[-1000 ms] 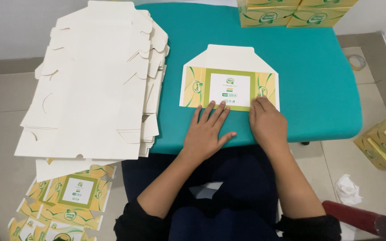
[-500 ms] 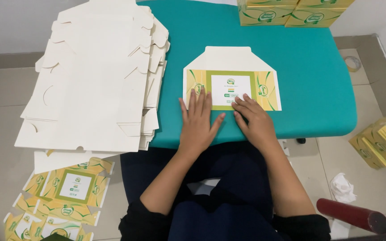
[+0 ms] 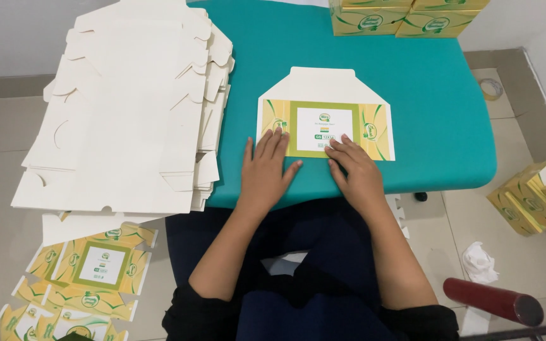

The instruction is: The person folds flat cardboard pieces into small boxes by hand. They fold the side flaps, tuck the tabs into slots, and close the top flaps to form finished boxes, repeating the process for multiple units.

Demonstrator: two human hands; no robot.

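flat carton blank (image 3: 325,113) lies printed side up on teal table (image 3: 437,107), near front edge. left hand (image 3: 265,169) and right hand (image 3: 351,167) open, palms flat on near edge, gripping nothing. judgement: press evenly along crease, keep blank square.

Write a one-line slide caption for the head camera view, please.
Both hands, left hand and right hand, press flat on a folded yellow-green carton blank on a teal table.

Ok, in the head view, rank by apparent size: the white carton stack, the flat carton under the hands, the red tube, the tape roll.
1. White carton stack
2. Flat carton under both hands
3. Red tube, though it lies nearer the camera than the table, so less sure
4. Tape roll
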